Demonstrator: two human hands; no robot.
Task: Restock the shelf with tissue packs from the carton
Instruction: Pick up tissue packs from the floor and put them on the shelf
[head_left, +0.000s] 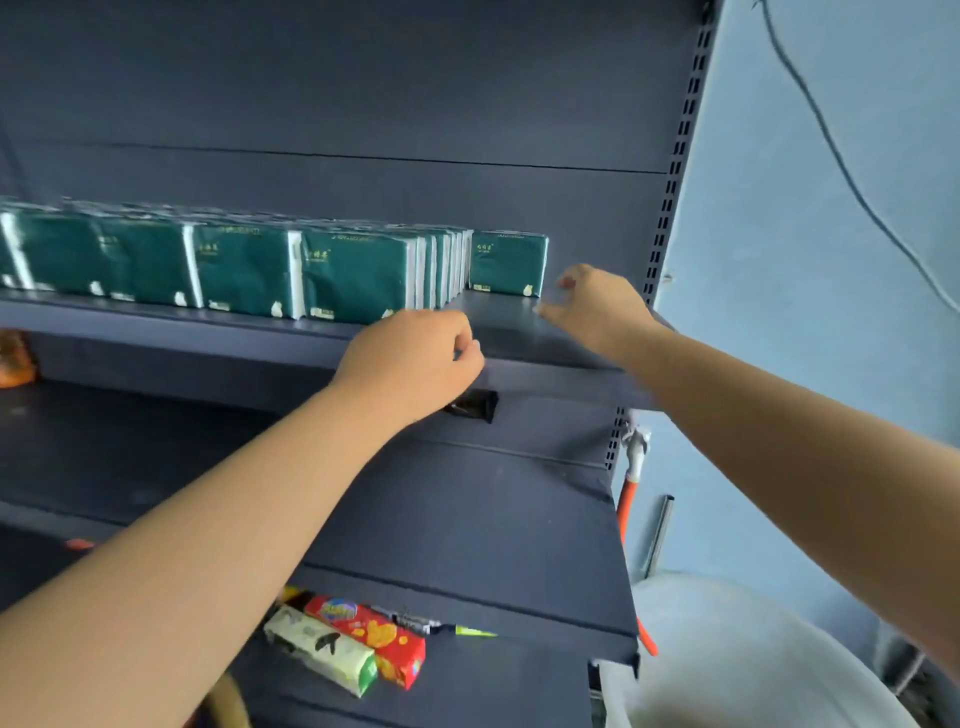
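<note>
Two bare forearms are being extended toward the shelf (519, 338), on which dark green packs (244, 270) are being displayed in rows. The left hand (410, 364) is being held at the shelf's front lip, its fingers curled inward toward the palm; nothing is being seen inside the curl, and whether the knuckles are touching the lip cannot be told. The right hand (597, 306) is being held above the bare end of the shelf, its fingers loosely spread and half bent, nothing being gripped. A single pack (509, 263) is being shown upright at the back of the shelf, just beyond the right hand's fingertips; a narrow gap seems to be kept between them, though motion blur is preventing certainty. The stacked rows are being shown beyond and to the left of the left hand, the nearest row ending just above its knuckles. The bare strip of shelf is lying between the two hands. Below the left forearm, on a lower shelf, a red packet (379, 639) and a pale green packet (322, 649) are being shown side by side. To the right of the right forearm, a blue wall (805, 312) and a hanging cable (852, 187) are being shown. The carton is not being shown.
</note>
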